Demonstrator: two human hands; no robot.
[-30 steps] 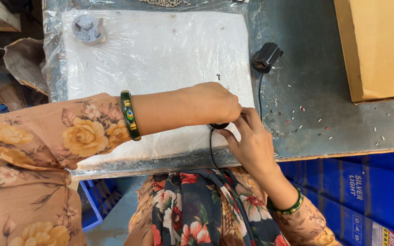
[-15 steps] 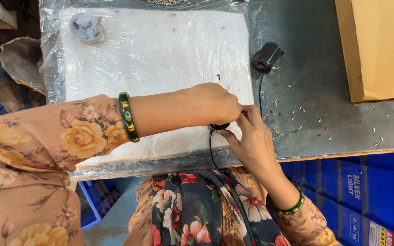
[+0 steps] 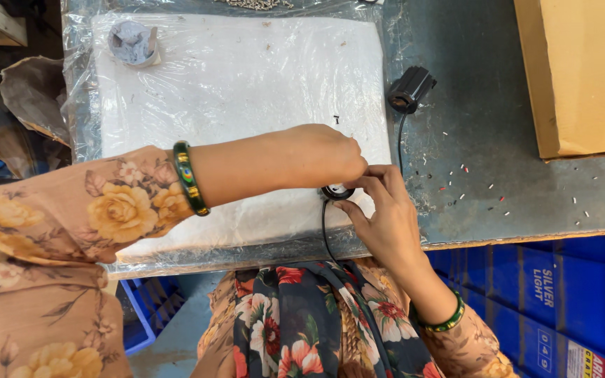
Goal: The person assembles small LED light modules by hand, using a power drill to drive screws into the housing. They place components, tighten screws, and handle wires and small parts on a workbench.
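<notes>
My left hand [image 3: 323, 154] and my right hand [image 3: 383, 213] meet at the front right of a white pad wrapped in clear plastic [image 3: 239, 105]. Between their fingertips sits a small round black part with a pale centre [image 3: 336, 191], and both hands pinch it. A thin black cable [image 3: 325, 234] runs from that part down toward my lap. A second black block-shaped part [image 3: 409, 89] lies on the grey table to the right of the pad, with its own cable trailing toward my right hand.
A cardboard box [image 3: 582, 70] stands at the right on the grey metal table [image 3: 498, 154], which is strewn with tiny bits. A small grey roll [image 3: 132, 42] sits on the pad's far left corner. Blue crates [image 3: 568, 294] stand below the table edge.
Both hands stay on the small black part. Only the fingertips of my right hand shift slightly around it.
</notes>
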